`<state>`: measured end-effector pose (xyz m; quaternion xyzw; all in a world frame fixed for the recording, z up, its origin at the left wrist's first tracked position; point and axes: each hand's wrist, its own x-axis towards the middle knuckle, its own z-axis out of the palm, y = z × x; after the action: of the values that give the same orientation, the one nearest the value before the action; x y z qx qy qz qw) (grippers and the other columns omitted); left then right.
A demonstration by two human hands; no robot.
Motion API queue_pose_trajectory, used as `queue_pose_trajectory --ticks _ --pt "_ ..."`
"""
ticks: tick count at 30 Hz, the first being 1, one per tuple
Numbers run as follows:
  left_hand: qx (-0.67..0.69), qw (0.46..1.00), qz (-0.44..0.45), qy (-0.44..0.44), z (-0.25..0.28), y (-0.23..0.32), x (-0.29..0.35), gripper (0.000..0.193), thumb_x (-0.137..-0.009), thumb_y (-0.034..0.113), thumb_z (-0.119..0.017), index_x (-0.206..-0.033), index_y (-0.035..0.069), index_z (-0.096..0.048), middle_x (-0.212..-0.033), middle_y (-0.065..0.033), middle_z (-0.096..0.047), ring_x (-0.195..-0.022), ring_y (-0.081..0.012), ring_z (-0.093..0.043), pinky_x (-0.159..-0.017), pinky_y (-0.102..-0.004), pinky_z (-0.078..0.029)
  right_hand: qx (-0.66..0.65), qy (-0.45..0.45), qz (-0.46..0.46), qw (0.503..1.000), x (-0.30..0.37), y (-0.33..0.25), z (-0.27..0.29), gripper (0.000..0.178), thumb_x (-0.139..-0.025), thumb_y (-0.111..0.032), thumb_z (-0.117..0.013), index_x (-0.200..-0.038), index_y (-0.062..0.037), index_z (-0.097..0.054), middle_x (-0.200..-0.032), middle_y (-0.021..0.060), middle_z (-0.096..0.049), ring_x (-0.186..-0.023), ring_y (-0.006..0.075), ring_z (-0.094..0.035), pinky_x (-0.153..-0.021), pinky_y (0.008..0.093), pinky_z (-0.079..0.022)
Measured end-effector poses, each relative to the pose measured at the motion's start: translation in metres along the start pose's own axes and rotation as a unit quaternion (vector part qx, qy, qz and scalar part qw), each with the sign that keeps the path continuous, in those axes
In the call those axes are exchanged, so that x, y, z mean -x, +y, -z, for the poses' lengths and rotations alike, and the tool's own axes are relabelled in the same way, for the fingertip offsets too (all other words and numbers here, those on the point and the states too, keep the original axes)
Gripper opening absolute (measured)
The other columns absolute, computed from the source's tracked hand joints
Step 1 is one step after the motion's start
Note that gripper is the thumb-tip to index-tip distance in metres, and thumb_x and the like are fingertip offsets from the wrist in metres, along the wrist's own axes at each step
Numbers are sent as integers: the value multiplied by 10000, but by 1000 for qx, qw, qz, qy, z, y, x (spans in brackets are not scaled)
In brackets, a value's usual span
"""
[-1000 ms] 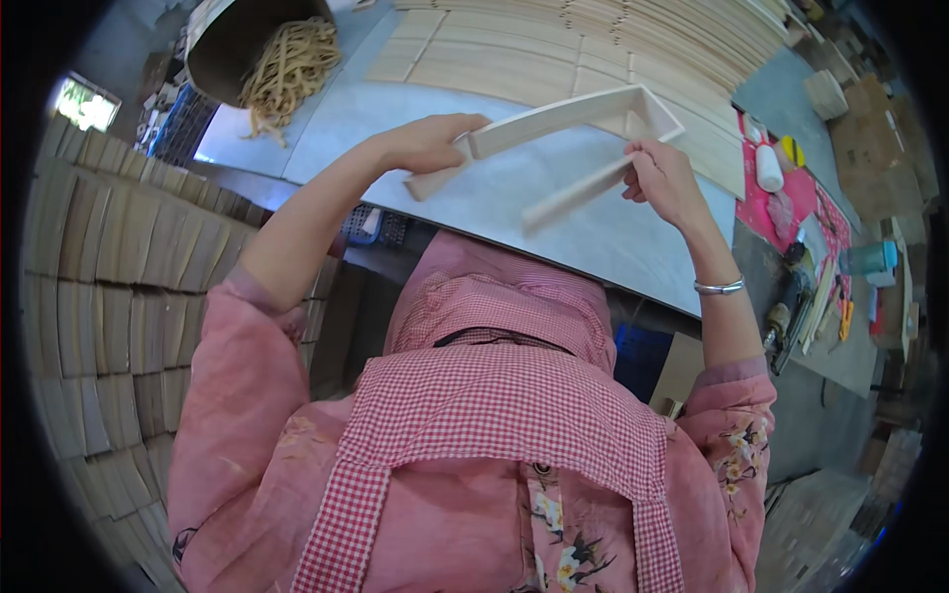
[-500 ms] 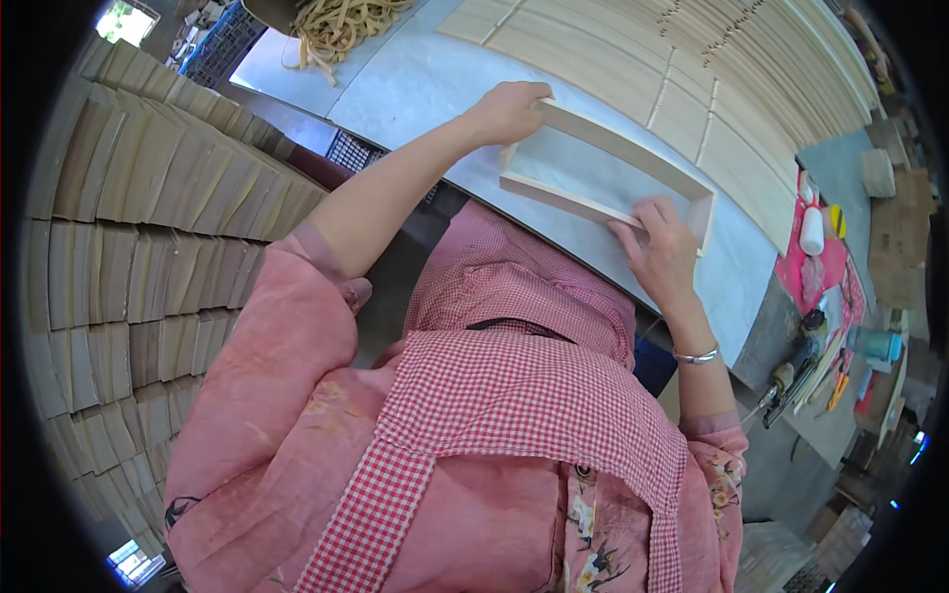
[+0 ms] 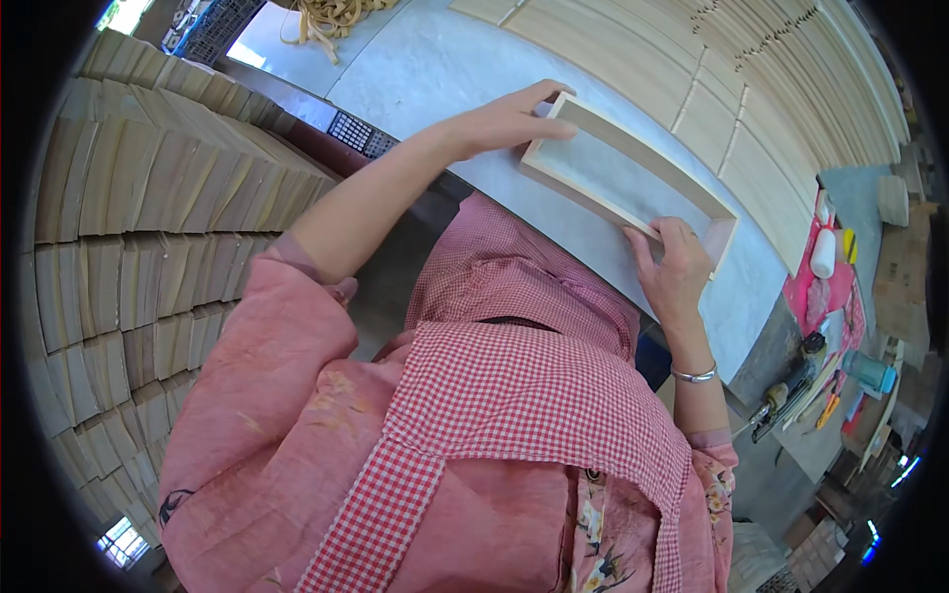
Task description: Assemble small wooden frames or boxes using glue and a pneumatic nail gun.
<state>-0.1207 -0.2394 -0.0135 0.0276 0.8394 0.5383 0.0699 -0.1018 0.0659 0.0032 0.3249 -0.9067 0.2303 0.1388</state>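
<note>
A long, narrow rectangular frame of pale wood [image 3: 589, 195] stands on the white tabletop, its thin sides upright and the table showing through its middle. My left hand [image 3: 514, 121] grips the frame's left end, with the thumb reaching over the edge to the inside and the fingers at the far corner. Near the right end, my right hand [image 3: 678, 265] pinches the near side between thumb and fingers. Part of that side and the near right corner are hidden behind this hand.
Stacked thin wooden boards [image 3: 781, 89] line the table's far side. A heap of tan strips [image 3: 341, 20] lies at the far left. Tall stacks of wood pieces [image 3: 109, 188] rise at my left. A white bottle [image 3: 822, 254] and tools [image 3: 786, 385] are at the right.
The view has shifted a little, so the frame appears farther right. My left thumb now lies over the frame's left end. The right hand stays on the near side.
</note>
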Motion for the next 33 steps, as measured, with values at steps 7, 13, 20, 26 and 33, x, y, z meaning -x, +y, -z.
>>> queue_pose_trajectory --ticks 7,13,20,26,33 --pt "0 987 5 -162 22 -2 16 1096 -757 162 -804 -1637 151 -151 -1237 -242 -618 -913 -318 -633 -844 -371 -557 12 -12 -2 1000 0 -1 -1 255 -813 -198 -815 -898 -62 -616 -801 59 -630 -672 216 -588 -621 315 -477" --pt "-25 992 -18 -119 19 -9 13 1179 -671 32 -845 -1631 123 -169 -1139 -208 -636 -844 -257 -618 -754 -315 -556 -5 -26 17 1000 -32 -39 -20 314 -834 -317 -787 -878 -75 -591 -819 61 -614 -678 229 -582 -651 329 -482" --pt "4 994 -50 -98 21 -6 14 1065 -655 -21 -817 -1569 47 -274 -968 -133 -661 -743 -194 -609 -653 -306 -527 -25 24 14 999 -74 -90 -63 302 -817 -301 -784 -794 -89 -570 -722 52 -586 -619 236 -572 -573 349 -469" --pt "29 990 -94 -97 15 -9 15 997 -668 -63 -761 -1549 53 -309 -979 -104 -638 -743 -187 -588 -644 -299 -515 -27 -6 6 1000 -75 -90 -68 299 -815 -287 -780 -744 -102 -555 -688 45 -574 -605 235 -573 -554 349 -470" --pt "128 964 -233 -35 6 -30 15 722 -646 -2 -764 -1321 19 -510 -895 -77 -653 -684 -211 -566 -606 -309 -484 -211 -96 100 968 -143 -106 -32 244 -855 -226 -763 -989 -64 -639 -918 69 -599 -700 236 -592 -613 321 -481"
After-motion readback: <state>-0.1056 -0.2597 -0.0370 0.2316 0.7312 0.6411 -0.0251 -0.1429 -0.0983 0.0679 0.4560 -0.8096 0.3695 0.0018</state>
